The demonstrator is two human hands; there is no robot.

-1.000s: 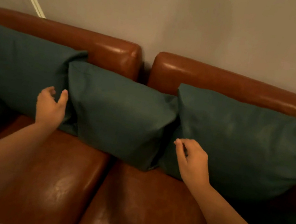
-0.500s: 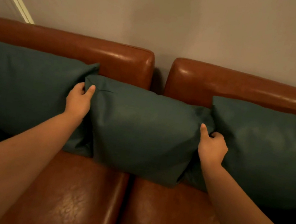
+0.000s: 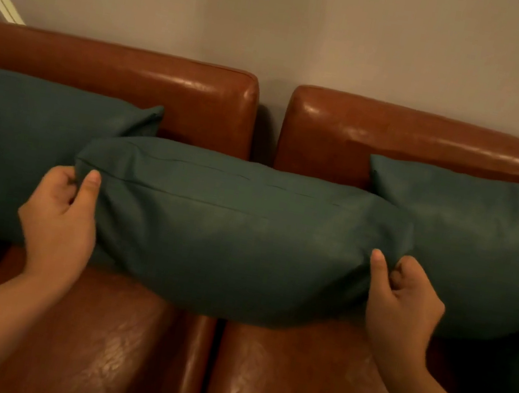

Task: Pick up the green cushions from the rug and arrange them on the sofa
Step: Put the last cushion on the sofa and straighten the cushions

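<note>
Fingers of both hands are clamped on the middle cushion's ends; cushions at 9 and 3 o'clock are placed, so only centring seems left.

I am looking down at the sofa, whose backrest is standing against the wall behind it. Three cushions are lying along the back edge of the seat. The middle cushion is sitting over the gap between the two seat pads, in front of the gap in the backrest. The left cushion is leaning just behind and beside its left end, touching it. The right cushion is leaning behind its right end. My left hand is gripping the middle cushion's left end, my right hand its right end.
</note>
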